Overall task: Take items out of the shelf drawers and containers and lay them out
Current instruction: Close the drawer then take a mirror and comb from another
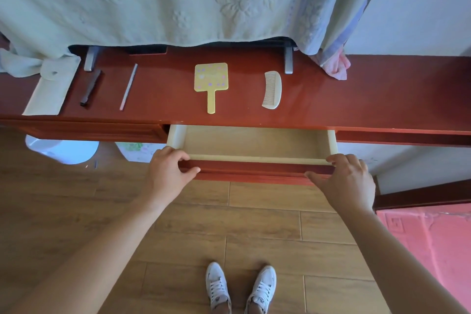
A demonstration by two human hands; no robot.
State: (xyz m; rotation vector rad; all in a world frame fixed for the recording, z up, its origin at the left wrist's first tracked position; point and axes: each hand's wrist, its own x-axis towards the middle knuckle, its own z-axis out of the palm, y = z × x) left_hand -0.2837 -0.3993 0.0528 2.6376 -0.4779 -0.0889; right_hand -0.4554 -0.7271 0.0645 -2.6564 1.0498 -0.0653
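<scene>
Left hand (168, 171), right hand (349, 178) curled over open drawer (254, 169) front; mirror (211, 76), comb (272, 90) on desktop (165, 99).

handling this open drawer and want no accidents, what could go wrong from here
1. The left hand and right hand both have fingers curled over the front edge of the drawer; if it is pushed shut, they could get pinched under the desk top.
2. The drawer looks well pulled out; pulling further might drop it toward the shoes.
3. A hard slam could jolt the hand mirror, whose handle ends near the front edge.
</scene>
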